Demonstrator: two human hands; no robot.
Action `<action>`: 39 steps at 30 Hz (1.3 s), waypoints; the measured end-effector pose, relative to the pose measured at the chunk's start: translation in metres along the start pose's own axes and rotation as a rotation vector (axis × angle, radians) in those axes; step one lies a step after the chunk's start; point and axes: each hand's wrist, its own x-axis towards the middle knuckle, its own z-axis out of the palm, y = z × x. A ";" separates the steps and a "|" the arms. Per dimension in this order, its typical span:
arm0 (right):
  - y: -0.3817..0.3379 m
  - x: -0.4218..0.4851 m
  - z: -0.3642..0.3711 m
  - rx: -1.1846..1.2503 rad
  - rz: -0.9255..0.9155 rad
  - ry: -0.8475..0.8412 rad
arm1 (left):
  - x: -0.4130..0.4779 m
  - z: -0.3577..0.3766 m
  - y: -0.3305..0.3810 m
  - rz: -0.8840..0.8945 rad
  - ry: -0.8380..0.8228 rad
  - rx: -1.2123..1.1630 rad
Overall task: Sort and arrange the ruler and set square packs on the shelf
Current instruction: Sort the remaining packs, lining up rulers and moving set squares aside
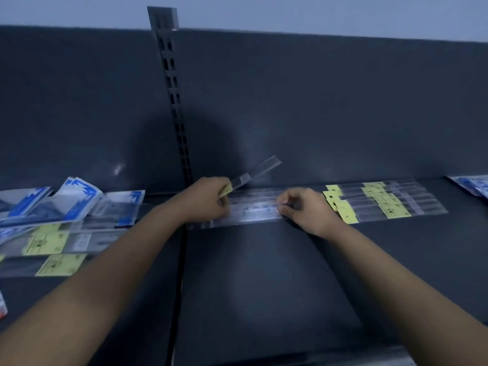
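The dark back panel (317, 101) is filling the far part of the view, with a slotted upright (174, 101) running down it left of centre. Below it the dark shelf (264, 286) is stretching from left to right, and both bare forearms are reaching across it from the near edge.

On the left part of the shelf, a loose heap of blue-and-white set square packs (79, 199) is lying at the far side, some overlapping and tilted. Just near of them, yellow-labelled ruler packs (52, 241) are lying flat. On the right, a row of ruler packs (390, 202) is lying side by side with yellow tags pointing left. More blue-printed packs (472, 186) are showing at the far right edge.

Between the hands, several clear flat ruler packs (250, 210) are lying lengthwise against the back panel. The right hand (306, 210) is curling its fingers at their right end, thumb and fingertips pinching the plastic. The left hand (208, 199) is pinching the yellow tag end of a single lifted ruler pack (260, 170), which is tilting up and to the right, clear of the shelf and in front of the back panel.
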 end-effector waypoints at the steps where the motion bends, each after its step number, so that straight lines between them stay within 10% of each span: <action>1: 0.001 0.001 -0.001 -0.061 -0.022 0.000 | 0.000 -0.001 0.002 -0.016 -0.018 0.044; 4: 0.003 0.003 -0.006 -0.053 -0.089 0.062 | 0.004 -0.004 0.010 -0.003 0.004 0.419; 11: 0.009 -0.010 -0.058 1.127 0.137 -0.155 | 0.027 0.005 0.060 0.219 0.227 0.720; 16: 0.048 -0.031 -0.101 1.020 0.181 -0.041 | 0.054 0.040 0.117 0.295 0.205 0.599; 23: 0.156 -0.053 -0.178 0.839 0.243 0.066 | 0.094 0.074 0.163 0.122 -0.197 -0.160; 39: 0.271 -0.037 -0.202 0.013 -0.109 0.052 | 0.111 0.145 0.213 -0.209 0.095 -0.097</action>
